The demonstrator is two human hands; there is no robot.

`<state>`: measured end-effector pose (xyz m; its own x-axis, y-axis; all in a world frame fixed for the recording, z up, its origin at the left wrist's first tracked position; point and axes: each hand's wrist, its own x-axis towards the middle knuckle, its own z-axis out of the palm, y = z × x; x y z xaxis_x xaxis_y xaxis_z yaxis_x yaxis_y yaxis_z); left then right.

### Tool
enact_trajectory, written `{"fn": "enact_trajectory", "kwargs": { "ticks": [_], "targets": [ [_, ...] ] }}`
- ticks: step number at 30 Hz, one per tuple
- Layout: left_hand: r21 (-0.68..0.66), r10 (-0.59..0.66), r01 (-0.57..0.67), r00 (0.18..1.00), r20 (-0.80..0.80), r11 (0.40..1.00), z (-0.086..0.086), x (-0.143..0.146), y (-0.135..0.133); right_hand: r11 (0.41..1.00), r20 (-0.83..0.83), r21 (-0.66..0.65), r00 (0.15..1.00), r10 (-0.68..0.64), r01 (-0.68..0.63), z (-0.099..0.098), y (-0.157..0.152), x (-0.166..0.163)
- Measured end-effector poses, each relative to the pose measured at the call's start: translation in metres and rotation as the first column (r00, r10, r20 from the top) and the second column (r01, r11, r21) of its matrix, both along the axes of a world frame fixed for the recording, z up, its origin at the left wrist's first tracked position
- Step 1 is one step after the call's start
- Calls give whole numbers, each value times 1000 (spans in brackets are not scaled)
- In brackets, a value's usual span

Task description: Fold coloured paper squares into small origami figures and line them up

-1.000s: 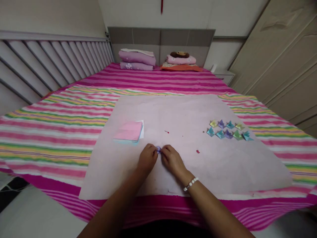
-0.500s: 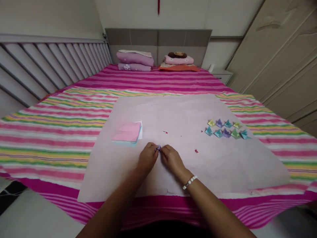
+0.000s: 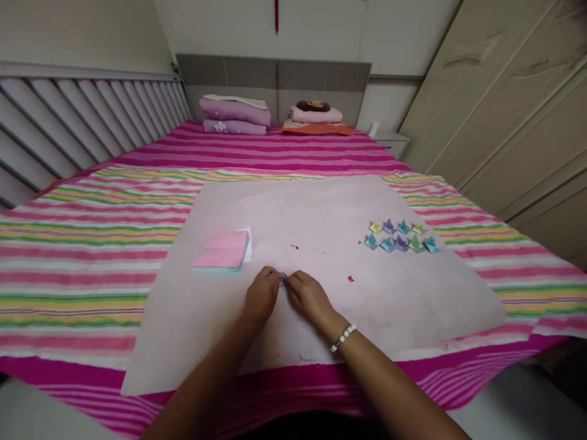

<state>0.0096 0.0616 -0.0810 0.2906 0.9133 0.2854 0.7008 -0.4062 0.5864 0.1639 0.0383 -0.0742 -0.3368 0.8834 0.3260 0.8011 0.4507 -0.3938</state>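
Observation:
Between my fingertips is a small purple folded paper (image 3: 283,279), mostly covered by the fingers. My left hand (image 3: 263,296) pinches it from the left, and my right hand (image 3: 310,296), with a white beaded bracelet (image 3: 343,337) at the wrist, pinches it from the right. Both hands rest low over a large pale sheet (image 3: 293,208) spread on the bed. Left of my left hand lies a stack of paper squares (image 3: 222,249), pink on top with blue and white edges below. Over to the right sit two rows of folded paper pieces (image 3: 401,243) in yellow, purple, teal and green.
Small red scraps (image 3: 351,278) lie on the sheet right of my hands, with another red bit (image 3: 294,247) beyond them. A striped bedspread (image 3: 92,256) surrounds the sheet. Folded bedding (image 3: 235,116) is stacked by the headboard (image 3: 321,79). A railing (image 3: 92,116) runs along the left.
The view has turned slightly to the right, so everything appears shifted left. Both hands still pinch the purple paper, with their fingers closer together over it.

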Motion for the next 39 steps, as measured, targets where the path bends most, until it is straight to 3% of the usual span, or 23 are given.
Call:
{"fn": "enact_trajectory", "kwargs": {
  "ticks": [12,17,20,23,27,33,39],
  "targets": [
    [23,-25,21,979,203,1000,-7,9,4,999,-69,-13,997,-45,44,5,-3,13],
    [7,24,-27,957,288,1000,-3,1,3,987,-176,-9,971,-161,162,14,6,43],
    [-101,78,-46,936,342,994,-3,-11,-3,965,-217,-19,941,-258,260,18,16,66],
    [-205,133,-54,909,396,977,-7,-22,-9,935,-232,-35,907,-350,352,19,24,86],
    [-232,140,-45,901,411,972,-13,-34,-16,883,-220,-42,858,-464,467,21,33,107],
    [-204,110,-28,906,408,979,-22,-44,-18,795,-133,-8,788,-602,606,36,60,139],
    [-88,80,-55,946,313,995,-26,-42,-17,673,-10,26,673,-739,739,52,93,167]
  ]
}}
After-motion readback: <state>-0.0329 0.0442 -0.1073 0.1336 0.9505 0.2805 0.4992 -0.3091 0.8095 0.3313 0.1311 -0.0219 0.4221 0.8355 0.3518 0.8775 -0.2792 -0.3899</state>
